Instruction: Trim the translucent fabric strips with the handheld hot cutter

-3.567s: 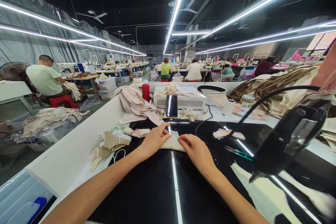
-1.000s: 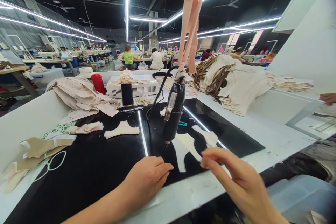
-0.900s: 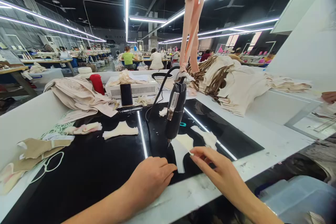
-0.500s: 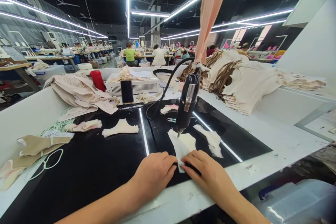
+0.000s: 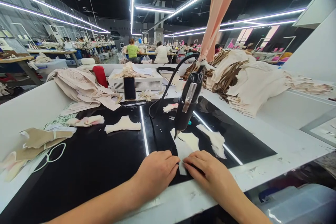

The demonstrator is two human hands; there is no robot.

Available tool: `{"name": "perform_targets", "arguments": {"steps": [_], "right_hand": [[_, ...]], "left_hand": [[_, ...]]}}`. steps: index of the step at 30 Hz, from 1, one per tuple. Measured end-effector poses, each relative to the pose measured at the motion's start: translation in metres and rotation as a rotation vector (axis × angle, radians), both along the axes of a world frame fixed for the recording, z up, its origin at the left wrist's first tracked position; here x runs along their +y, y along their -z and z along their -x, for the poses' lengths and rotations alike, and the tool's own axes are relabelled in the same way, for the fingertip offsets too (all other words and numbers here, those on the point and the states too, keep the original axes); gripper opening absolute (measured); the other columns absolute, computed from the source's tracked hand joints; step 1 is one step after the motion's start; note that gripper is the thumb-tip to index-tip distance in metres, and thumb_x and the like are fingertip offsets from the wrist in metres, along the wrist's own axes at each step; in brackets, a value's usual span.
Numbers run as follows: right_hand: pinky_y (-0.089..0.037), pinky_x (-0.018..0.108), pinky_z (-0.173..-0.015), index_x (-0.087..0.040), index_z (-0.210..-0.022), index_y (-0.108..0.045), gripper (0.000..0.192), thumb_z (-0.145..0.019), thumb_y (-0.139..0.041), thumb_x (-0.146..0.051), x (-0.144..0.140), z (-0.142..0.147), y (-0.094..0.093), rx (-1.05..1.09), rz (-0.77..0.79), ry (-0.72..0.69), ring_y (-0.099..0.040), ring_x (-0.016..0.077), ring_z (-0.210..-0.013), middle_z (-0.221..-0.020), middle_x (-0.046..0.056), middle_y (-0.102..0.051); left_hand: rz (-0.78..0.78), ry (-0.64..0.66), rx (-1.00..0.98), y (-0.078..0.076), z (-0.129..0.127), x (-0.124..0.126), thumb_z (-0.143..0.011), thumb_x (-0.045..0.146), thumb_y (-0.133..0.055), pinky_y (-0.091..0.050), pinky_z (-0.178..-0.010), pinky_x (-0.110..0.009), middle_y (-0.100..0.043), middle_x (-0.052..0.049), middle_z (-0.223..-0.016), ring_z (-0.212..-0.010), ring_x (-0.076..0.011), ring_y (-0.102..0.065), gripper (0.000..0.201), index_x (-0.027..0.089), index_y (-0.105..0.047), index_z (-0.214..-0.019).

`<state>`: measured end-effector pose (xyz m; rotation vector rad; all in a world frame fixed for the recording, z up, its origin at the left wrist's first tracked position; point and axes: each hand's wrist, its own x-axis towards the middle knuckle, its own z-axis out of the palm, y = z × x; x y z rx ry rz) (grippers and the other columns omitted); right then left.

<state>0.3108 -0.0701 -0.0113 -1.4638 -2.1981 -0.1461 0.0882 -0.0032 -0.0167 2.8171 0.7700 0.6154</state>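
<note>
At the lower centre of the frame, the left hand (image 5: 154, 175) and right hand (image 5: 210, 175) lie flat, fingers pressing the near end of a cream fabric piece (image 5: 183, 145) on the black table (image 5: 91, 168). The hanging tool (image 5: 187, 105) has its tip just above the piece, which looks not yet worked; behind, a similar piece (image 5: 123, 125) lies at centre left.

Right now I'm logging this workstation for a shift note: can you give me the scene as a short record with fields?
left hand: flat on the black mat, fingertips at the cream fabric piece
right hand: pressing the same piece's near end
hanging black tool: tip just above the piece
behind: phone, red cup
right: stacked garments
</note>
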Motion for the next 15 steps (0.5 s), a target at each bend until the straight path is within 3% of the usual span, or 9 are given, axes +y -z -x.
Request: {"name": "perform_targets", "arguments": {"steps": [8, 15], "right_hand": [[-0.051, 0.038, -0.07, -0.022, -0.093, -0.075, 0.032, -0.11, -0.049, -0.016, -0.0001, 0.0019, 0.0072, -0.059, -0.08, -0.033, -0.071, 0.0231, -0.075, -0.088, 0.006, -0.078], [-0.052, 0.038, -0.074, -0.024, -0.095, -0.079, 0.032, -0.109, -0.05, -0.021, -0.0016, 0.0028, 0.0097, 0.112, 0.009, 0.005, -0.072, 0.0244, -0.078, -0.09, 0.006, -0.079]], "left_hand": [[-0.034, 0.014, 0.05, -0.0021, -0.002, 0.0009, -0.109, 0.017, -0.054, -0.054, -0.07, -0.032, -0.071, -0.002, -0.091, -0.081, -0.0205, -0.072, 0.02, 0.02, -0.074, -0.109], [-0.127, 0.052, 0.127, -0.0015, -0.0029, 0.0016, -0.104, 0.011, -0.056, -0.053, -0.065, -0.034, -0.068, -0.004, -0.088, -0.076, -0.0224, -0.069, 0.017, 0.019, -0.071, -0.102]]}}
